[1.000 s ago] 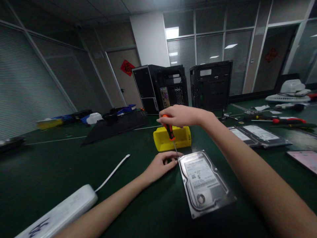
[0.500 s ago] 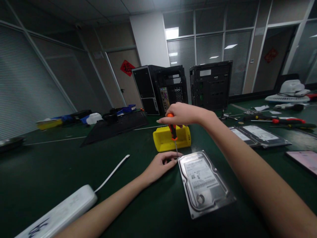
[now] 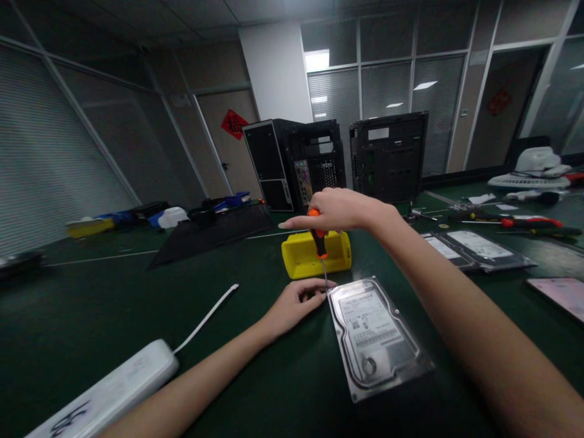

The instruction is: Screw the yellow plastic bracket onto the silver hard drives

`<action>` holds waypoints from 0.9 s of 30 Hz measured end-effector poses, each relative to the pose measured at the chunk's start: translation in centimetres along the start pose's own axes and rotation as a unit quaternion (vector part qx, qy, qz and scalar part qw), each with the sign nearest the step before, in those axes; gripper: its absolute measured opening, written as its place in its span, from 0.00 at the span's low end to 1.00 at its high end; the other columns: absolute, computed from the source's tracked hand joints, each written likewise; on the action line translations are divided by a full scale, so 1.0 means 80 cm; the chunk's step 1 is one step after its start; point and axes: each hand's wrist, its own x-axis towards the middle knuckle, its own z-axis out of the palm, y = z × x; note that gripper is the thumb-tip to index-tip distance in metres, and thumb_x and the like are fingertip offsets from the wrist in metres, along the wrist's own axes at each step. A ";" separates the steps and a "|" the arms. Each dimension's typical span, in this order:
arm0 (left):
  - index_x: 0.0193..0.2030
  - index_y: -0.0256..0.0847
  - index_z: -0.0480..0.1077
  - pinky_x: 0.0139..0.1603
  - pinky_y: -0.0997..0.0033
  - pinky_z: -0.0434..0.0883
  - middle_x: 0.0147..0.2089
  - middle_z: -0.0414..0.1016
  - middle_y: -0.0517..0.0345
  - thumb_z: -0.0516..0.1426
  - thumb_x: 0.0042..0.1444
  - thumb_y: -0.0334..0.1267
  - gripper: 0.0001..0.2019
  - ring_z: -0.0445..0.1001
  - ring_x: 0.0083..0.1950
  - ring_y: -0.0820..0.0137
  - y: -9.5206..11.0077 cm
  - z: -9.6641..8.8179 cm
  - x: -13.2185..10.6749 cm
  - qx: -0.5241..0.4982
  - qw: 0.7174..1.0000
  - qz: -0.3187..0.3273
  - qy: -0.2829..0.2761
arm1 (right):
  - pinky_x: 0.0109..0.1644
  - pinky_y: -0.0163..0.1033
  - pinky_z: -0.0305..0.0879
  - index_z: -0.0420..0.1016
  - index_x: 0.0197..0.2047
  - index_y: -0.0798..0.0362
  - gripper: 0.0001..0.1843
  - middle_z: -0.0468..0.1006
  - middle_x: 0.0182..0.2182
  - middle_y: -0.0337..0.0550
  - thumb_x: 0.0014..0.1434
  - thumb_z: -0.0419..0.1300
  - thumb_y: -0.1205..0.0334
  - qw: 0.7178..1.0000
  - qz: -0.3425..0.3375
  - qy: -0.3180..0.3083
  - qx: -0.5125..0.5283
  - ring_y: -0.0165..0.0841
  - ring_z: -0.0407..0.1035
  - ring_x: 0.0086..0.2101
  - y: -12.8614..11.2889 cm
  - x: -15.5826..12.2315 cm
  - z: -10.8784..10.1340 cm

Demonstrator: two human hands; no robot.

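Note:
A silver hard drive (image 3: 374, 331) lies label up on the green table (image 3: 114, 304) in front of me. My right hand (image 3: 335, 210) is closed round the orange and black handle of a screwdriver (image 3: 318, 238), held upright with its tip at the drive's far left corner. My left hand (image 3: 296, 304) rests on the table at that same corner, fingers curled against the drive's edge near the tip. Whether those fingers pinch anything is hidden.
A yellow plastic bin (image 3: 317, 255) stands just behind the drive. Two open black computer cases (image 3: 387, 155) stand at the back. More hard drives (image 3: 474, 246) and tools (image 3: 524, 222) lie to the right, a white power strip (image 3: 104, 392) with its cable at the near left.
My right hand has shifted slightly on the screwdriver handle, bringing it more upright, with fingers stretching out leftward. The left hand and the drive have stayed put.

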 end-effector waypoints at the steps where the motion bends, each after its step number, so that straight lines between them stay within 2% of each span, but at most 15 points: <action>1: 0.50 0.42 0.69 0.31 0.75 0.58 0.46 0.73 0.58 0.49 0.58 0.39 0.15 0.66 0.35 0.70 0.000 0.000 0.000 0.001 1.000 -0.001 0.001 | 0.24 0.35 0.55 0.70 0.24 0.59 0.37 0.73 0.23 0.49 0.51 0.39 0.32 1.000 -0.008 -0.010 0.014 0.30 0.64 0.21 0.000 -0.001 0.000; 5: 0.50 0.42 0.69 0.31 0.75 0.58 0.47 0.73 0.58 0.50 0.57 0.39 0.15 0.66 0.35 0.70 0.000 0.000 0.000 0.002 1.000 -0.003 0.003 | 0.24 0.33 0.58 0.70 0.33 0.58 0.25 0.74 0.28 0.48 0.60 0.39 0.50 0.991 -0.045 -0.063 0.105 0.30 0.67 0.23 0.000 -0.003 -0.001; 10: 0.50 0.42 0.69 0.30 0.75 0.57 0.46 0.73 0.59 0.49 0.58 0.39 0.15 0.65 0.34 0.70 0.001 0.000 0.000 0.004 1.000 -0.004 -0.001 | 0.24 0.31 0.60 0.67 0.39 0.59 0.17 0.74 0.31 0.47 0.60 0.41 0.59 0.983 -0.084 -0.070 0.150 0.28 0.68 0.24 -0.003 0.000 0.002; 12: 0.50 0.42 0.68 0.30 0.75 0.57 0.46 0.73 0.59 0.49 0.58 0.39 0.15 0.65 0.34 0.70 0.002 0.000 0.000 0.003 1.000 -0.004 -0.002 | 0.25 0.30 0.60 0.67 0.40 0.59 0.17 0.74 0.31 0.46 0.61 0.43 0.59 0.981 -0.095 -0.070 0.154 0.26 0.67 0.22 -0.005 0.002 0.004; 17: 0.50 0.41 0.69 0.31 0.74 0.58 0.46 0.73 0.58 0.49 0.57 0.38 0.16 0.66 0.35 0.70 0.003 0.001 0.000 0.007 1.000 0.004 0.002 | 0.25 0.31 0.58 0.69 0.37 0.58 0.20 0.75 0.29 0.45 0.59 0.47 0.49 0.989 -0.090 -0.050 0.106 0.26 0.66 0.22 -0.005 0.004 0.007; 22: 0.50 0.39 0.69 0.29 0.75 0.57 0.44 0.73 0.58 0.49 0.57 0.37 0.16 0.64 0.32 0.72 0.004 0.002 -0.001 0.007 1.000 0.011 0.004 | 0.26 0.32 0.55 0.71 0.34 0.57 0.24 0.73 0.24 0.43 0.56 0.49 0.43 0.995 -0.099 0.006 0.028 0.27 0.65 0.23 -0.010 0.005 0.009; 27: 0.49 0.38 0.69 0.30 0.75 0.58 0.45 0.73 0.56 0.49 0.56 0.36 0.16 0.66 0.34 0.70 0.003 0.003 -0.003 -0.009 1.000 0.012 0.003 | 0.26 0.32 0.53 0.71 0.28 0.58 0.26 0.71 0.21 0.41 0.57 0.46 0.44 0.994 -0.102 0.046 0.018 0.25 0.62 0.21 -0.011 0.002 0.004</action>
